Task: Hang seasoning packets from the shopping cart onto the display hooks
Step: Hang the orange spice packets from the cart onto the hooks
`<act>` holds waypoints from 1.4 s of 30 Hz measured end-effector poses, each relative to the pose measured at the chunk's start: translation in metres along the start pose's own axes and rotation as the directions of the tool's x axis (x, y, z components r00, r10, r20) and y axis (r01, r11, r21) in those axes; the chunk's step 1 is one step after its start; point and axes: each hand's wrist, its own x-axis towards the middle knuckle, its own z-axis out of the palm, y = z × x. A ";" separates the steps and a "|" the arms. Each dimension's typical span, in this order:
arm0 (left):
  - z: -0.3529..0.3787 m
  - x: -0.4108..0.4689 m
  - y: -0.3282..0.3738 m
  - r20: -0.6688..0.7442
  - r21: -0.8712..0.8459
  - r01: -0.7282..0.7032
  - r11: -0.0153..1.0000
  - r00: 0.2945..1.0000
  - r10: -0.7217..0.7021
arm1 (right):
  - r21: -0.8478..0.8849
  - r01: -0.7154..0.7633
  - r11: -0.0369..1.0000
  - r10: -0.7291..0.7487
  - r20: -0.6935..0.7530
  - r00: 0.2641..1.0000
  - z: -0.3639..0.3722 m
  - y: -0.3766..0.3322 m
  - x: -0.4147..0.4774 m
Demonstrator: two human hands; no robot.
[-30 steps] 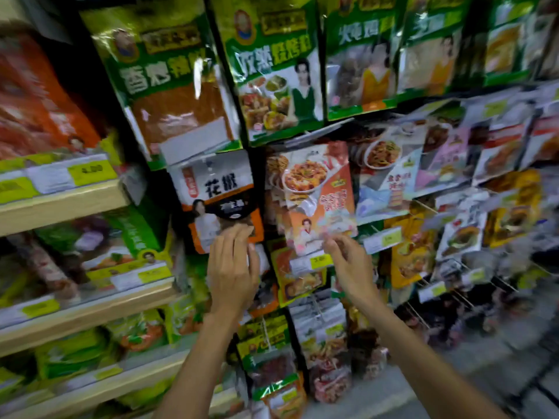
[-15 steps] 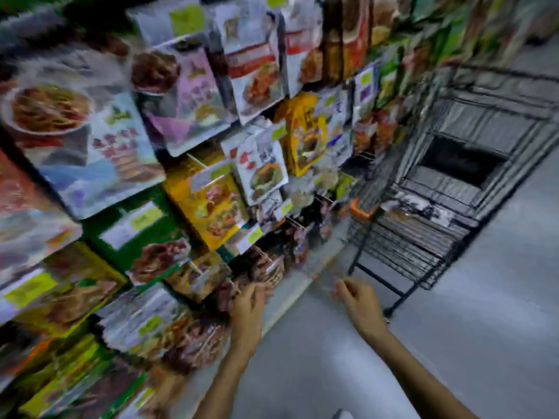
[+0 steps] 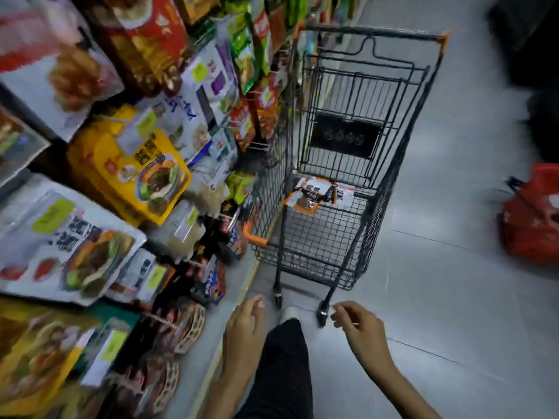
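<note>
**Facing the cart with both hands free**

Hanging low in the foreground, the left hand (image 3: pixel 245 331) has relaxed, nearly straight fingers and holds nothing. The right hand (image 3: pixel 360 331) is beside it and apart from it, its fingers loosely curled with the thumb close to the forefinger. It holds nothing either. Between the two wrists show a dark trouser leg (image 3: pixel 281 373) and the toe of a white shoe (image 3: pixel 289 313).

Ahead on the grey floor (image 3: pixel 453 297) stands the black wire shopping cart (image 3: pixel 372 31), with orange bumpers at its corners. The seasoning packets (image 3: pixel 317 193), white and orange, lie flat on the cart's bottom, toward its far end and nearer its left wall, under a dark sign panel (image 3: pixel 344 137).

Just beside the cart's left wall runs the display (image 3: pixel 136 167), crowded with hanging food packets bearing yellow-green price tags. It is too blurred to pick out single hooks. Near the right edge, well apart from the cart, a red basket (image 3: pixel 532 216) sits on the floor.
</note>
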 end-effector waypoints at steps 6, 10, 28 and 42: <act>0.030 0.137 0.052 0.179 0.004 -0.075 0.997 0.981 0.073 | 0.094 -0.108 0.990 0.122 -0.163 0.979 -0.008 -0.033 0.103; 0.052 0.232 0.085 0.266 0.011 -0.160 0.987 0.952 0.151 | 0.121 -0.143 0.982 0.166 -0.204 0.965 -0.011 -0.049 0.182; 0.261 0.521 0.012 0.186 0.212 0.082 0.974 0.975 -0.123 | 0.523 -0.470 0.711 0.602 -0.107 0.791 0.051 0.063 0.542; 0.345 0.579 -0.041 0.133 0.418 0.041 0.908 0.985 -0.106 | 0.876 -0.404 0.263 0.851 -0.014 0.524 0.101 0.113 0.628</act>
